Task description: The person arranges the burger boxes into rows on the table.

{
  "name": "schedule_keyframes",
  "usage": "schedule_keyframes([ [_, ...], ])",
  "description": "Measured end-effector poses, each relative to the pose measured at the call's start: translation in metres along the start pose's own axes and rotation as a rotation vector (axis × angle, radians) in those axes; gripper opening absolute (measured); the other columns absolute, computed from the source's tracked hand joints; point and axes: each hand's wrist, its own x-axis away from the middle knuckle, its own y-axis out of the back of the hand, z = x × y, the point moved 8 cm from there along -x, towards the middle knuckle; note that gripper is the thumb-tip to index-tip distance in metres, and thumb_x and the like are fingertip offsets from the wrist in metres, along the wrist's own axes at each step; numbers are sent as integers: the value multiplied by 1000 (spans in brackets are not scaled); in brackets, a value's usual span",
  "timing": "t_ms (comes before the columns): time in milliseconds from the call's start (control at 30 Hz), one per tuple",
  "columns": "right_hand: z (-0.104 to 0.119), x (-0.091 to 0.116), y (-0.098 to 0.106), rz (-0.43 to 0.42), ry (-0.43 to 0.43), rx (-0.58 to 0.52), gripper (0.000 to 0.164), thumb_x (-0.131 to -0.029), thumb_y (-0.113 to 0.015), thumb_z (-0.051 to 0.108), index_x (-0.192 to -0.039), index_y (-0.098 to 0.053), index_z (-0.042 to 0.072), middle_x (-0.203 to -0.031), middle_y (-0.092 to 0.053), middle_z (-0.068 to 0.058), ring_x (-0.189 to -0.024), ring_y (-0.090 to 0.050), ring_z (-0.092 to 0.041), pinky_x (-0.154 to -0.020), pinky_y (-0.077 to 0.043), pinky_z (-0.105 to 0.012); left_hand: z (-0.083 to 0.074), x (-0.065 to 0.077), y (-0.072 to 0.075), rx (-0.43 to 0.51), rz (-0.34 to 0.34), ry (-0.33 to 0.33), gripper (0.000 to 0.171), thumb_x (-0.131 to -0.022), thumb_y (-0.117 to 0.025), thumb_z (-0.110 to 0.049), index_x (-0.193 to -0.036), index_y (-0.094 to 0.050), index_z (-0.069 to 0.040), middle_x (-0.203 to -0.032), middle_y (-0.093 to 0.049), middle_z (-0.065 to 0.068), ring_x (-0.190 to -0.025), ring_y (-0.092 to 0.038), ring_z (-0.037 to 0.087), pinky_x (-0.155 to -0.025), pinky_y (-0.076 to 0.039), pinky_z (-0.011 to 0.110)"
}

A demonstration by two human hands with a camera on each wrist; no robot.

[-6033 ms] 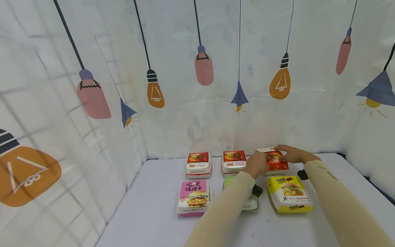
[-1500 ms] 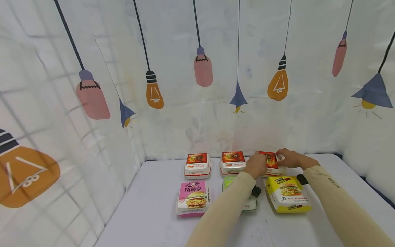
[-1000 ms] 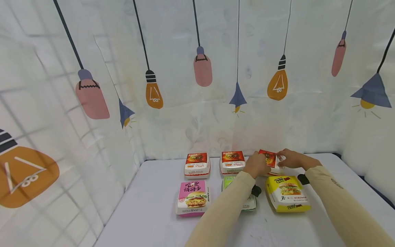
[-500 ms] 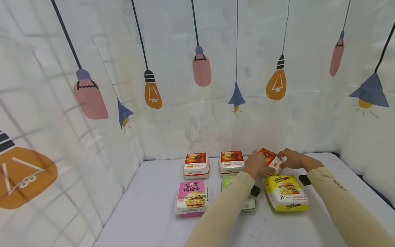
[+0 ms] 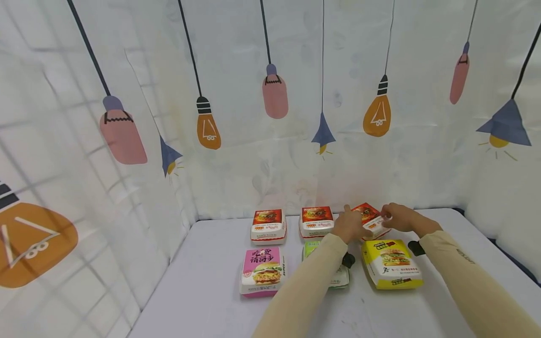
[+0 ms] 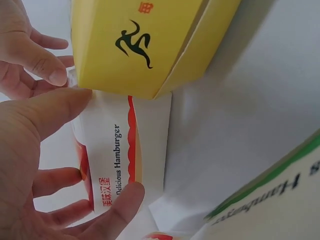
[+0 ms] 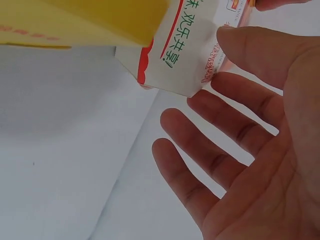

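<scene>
A red-and-white hamburger box point(image 5: 376, 226) lies askew at the back right of the table, between both hands. My left hand point(image 5: 350, 226) holds its left side; in the left wrist view the thumb reaches one end of the box point(image 6: 107, 135) and a fingertip presses its lettered side. My right hand point(image 5: 402, 218) is at the box's right side. In the right wrist view its fingers are loosely extended, with the thumb and fingertips right at a corner of the box point(image 7: 187, 70). A yellow-and-white burger box point(image 5: 393, 265) stands just in front.
Two more red-and-white burger boxes, one at left point(image 5: 268, 227) and one in the middle point(image 5: 317, 221), line the back row. Before them are a pink box point(image 5: 262, 272) and a green-and-white box point(image 5: 338, 278), the latter partly behind my left sleeve. A white curtain point(image 5: 236, 178) hangs behind the table.
The held red-and-white box has turned clockwise between my hands, its white front swinging from the far side past the right to face front right. The other boxes stay put.
</scene>
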Motion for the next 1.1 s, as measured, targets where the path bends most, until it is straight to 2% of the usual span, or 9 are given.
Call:
schedule_keyframes([
  [133, -1, -1, 0, -10, -8, 0, 32, -94, -70, 15, -114, -58, -7, -103, -61, -21, -90, -59, -32, -82, -53, -50, 0, -1, -1, 45, 16, 4, 45, -80, -85, -51, -112, -76, -21, -137, -48, 1, -81, -58, 16, -74, -55, 27],
  [333, -9, -6, -6, 11, -36, -26, 42, -95, -70, 17, -126, -54, -7, -98, -62, -16, -84, -57, -26, -75, -51, -40, 3, -4, -3, 90, 29, 18, 38, -82, -84, -39, -113, -74, -20, -143, -42, 2, -72, -57, 18, -65, -51, 27],
  [533, -13, -6, -11, 41, -70, -32, 52, -96, -70, 21, -136, -49, -5, -94, -63, -13, -81, -57, -25, -72, -50, -37, 3, -6, -5, 71, 40, -13, 30, -87, -80, -32, -113, -73, -18, -130, -45, 1, -70, -57, 16, -61, -47, 27],
  [633, -11, -4, -11, 43, -76, -35, 52, -95, -70, 21, -136, -49, -4, -93, -63, -12, -80, -56, -24, -71, -49, -37, 2, -6, -5, 50, 42, -43, 24, -88, -79, -31, -108, -73, -17, -123, -47, 1, -69, -57, 15, -61, -46, 26],
  [867, -8, -2, -10, 50, -64, -28, 46, -94, -72, 19, -128, -51, -4, -92, -63, -13, -80, -56, -24, -70, -48, -35, 1, -6, -5, 16, 31, -74, 13, -90, -78, -28, -96, -72, -19, -124, -56, 0, -73, -56, 14, -65, -46, 27],
  [1100, -6, -2, -11, 61, -64, -21, 43, -95, -72, 21, -125, -51, -3, -92, -64, -12, -79, -57, -24, -70, -50, -36, 2, -8, -5, 3, 33, -71, 15, -90, -77, -25, -103, -74, -18, -125, -60, -1, -69, -57, 15, -60, -46, 26],
])
